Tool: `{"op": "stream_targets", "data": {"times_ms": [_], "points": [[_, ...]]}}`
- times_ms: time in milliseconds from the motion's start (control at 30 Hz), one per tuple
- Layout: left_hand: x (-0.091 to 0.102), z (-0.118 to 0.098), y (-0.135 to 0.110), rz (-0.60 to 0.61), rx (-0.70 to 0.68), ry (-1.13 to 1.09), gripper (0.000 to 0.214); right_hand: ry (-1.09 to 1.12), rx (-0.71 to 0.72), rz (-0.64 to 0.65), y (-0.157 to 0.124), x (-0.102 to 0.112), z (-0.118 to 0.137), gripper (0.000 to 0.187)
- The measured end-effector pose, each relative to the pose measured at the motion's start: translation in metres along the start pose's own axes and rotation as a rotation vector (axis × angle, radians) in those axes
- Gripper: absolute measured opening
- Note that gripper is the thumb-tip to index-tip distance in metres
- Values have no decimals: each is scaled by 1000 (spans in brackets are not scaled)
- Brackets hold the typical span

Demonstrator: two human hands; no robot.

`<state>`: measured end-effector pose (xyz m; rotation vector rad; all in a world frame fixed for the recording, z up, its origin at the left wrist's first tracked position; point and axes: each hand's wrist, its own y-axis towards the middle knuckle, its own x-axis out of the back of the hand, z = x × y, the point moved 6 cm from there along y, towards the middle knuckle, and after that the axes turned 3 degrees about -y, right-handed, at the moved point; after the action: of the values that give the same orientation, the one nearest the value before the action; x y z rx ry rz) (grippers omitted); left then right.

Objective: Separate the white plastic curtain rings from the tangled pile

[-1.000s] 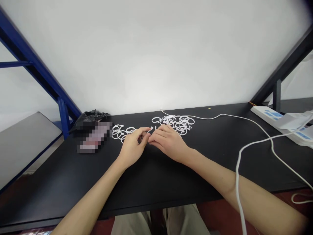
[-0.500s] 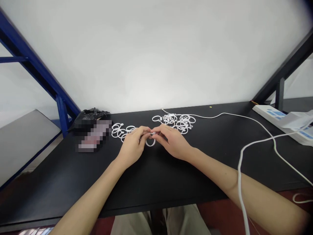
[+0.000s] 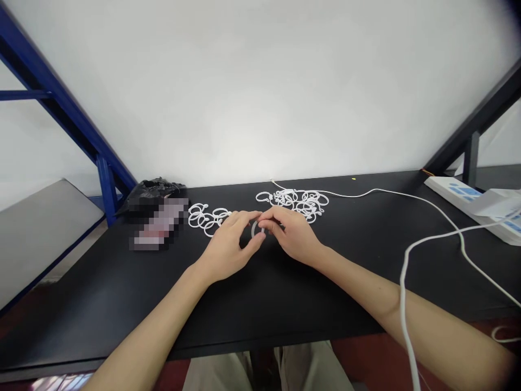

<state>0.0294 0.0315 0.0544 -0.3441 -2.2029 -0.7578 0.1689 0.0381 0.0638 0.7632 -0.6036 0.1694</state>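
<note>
A thin white ring [image 3: 254, 230] is held up between my two hands, just over the black table. My right hand [image 3: 293, 234] pinches the ring's right side between thumb and fingertips. On the other side, my left hand [image 3: 228, 244] has its thumb against the lower part and its fingers curled over the top. The fingers partly hide the ring. Behind my left hand lies a loose group of similar white rings [image 3: 199, 217]. Beyond my right hand is a denser heap of white rings [image 3: 307, 202], several of them overlapping.
The black table [image 3: 325, 304] meets a pale wall. At the back left sit a crumpled black plastic bag [image 3: 157, 189] and a blurred-out item [image 3: 163, 222]. A white cable [image 3: 407, 260] crosses in front of my right forearm. A white and blue board [image 3: 459, 190] lies at right.
The ring has turned between my fingers. My left thumb has spread away from its fingers and moved to the ring's lower part. The view has shifted slightly.
</note>
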Motion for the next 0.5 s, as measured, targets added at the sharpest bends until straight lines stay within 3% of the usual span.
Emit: {"op": "stream_targets", "data": {"times_ms": [500], "points": [[-3, 2, 1, -5, -23, 73, 33, -32, 39, 10, 1, 3, 2, 12]]}}
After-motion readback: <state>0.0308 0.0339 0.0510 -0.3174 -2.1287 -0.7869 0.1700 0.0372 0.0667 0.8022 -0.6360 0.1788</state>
